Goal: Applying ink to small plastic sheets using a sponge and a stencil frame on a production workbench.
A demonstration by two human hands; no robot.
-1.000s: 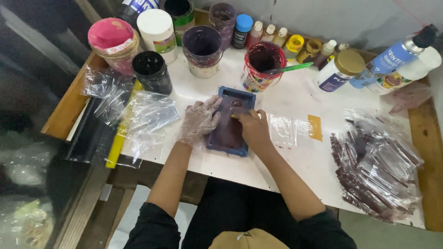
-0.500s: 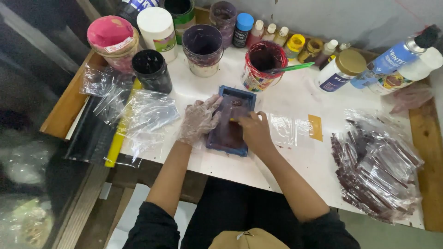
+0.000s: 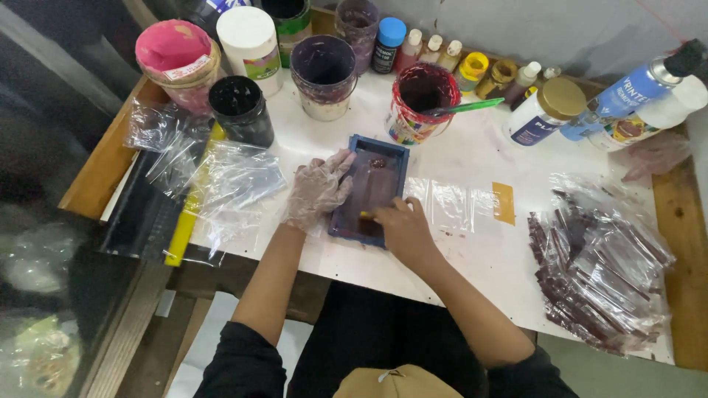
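From the head camera, your left hand (image 3: pixel 317 191), in a thin clear plastic glove, lies with its fingers released and spread flat on the left edge of the small blue-framed printing screen (image 3: pixel 370 189). The screen rests on the white counter (image 3: pixel 472 250) just in front of you, its mesh stained dark purple.

Your bare right hand (image 3: pixel 402 227) sits on the near end of the screen, fingers clenched around a small tool with a yellowish tip (image 3: pixel 364 215) that presses on the mesh.

Just right of the screen, a clear plastic sleeve (image 3: pixel 450 203) lies flat on the counter beside a small orange patch (image 3: pixel 504 203). A pile of filled sleeves (image 3: pixel 601 262) lies further right. Loose clear bags (image 3: pixel 221 177) lie to your left. Behind the screen stand a red-stained ink tub (image 3: pixel 417 99) with a green stick (image 3: pixel 464 107), a purple-stained tub (image 3: pixel 323 74) and a black jar (image 3: pixel 241 110).
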